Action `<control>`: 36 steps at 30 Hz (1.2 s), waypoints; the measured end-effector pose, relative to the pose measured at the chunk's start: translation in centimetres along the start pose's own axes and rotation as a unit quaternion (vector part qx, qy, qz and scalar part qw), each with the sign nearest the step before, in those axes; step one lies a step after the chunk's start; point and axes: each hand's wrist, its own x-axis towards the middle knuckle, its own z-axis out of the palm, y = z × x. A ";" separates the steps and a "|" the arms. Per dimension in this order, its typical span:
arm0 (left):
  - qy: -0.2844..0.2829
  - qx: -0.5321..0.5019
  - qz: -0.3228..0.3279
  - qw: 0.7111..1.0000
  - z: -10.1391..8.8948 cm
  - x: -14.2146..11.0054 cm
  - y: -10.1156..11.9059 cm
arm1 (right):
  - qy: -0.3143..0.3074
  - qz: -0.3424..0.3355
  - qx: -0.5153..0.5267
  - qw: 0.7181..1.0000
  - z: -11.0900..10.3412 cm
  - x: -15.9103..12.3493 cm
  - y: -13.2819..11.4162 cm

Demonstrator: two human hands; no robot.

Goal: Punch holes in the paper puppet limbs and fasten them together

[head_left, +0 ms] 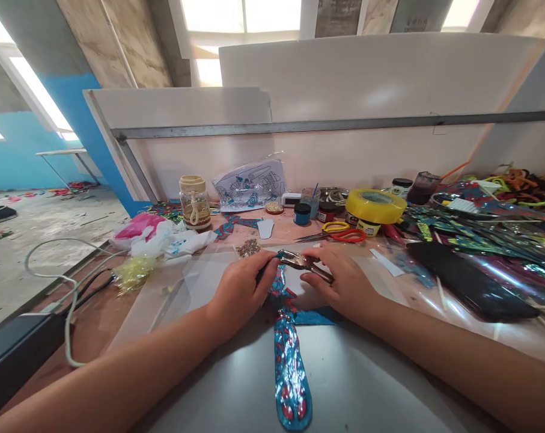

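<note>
My right hand (344, 276) is closed around the handles of silver metal pliers (294, 260). Their jaws reach left to the fingertips of my left hand (243, 285), which pinches the upper end of a glossy blue and red cut-out figure (292, 367). The jaws meet the figure's top edge there; fingers partly hide the contact. The figure's long leg-like strip hangs toward me over the grey board (227, 385), and a plain blue strip (316, 317) sticks out to its right. Small round fastenings show where the pieces join.
Behind my hands are yellow- and red-handled scissors (339, 231), a tape roll (375, 205), a blue paint jar (301, 213) and a glass jar (193, 204). A black case (470, 279) lies right among shiny strips. On the left are a plastic bag (164, 237) and cables (74, 282).
</note>
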 end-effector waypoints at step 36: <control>0.000 -0.030 0.088 0.996 0.1 -0.7 0.6 | -0.015 0.004 0.035 0.999 -0.2 -0.1 -0.4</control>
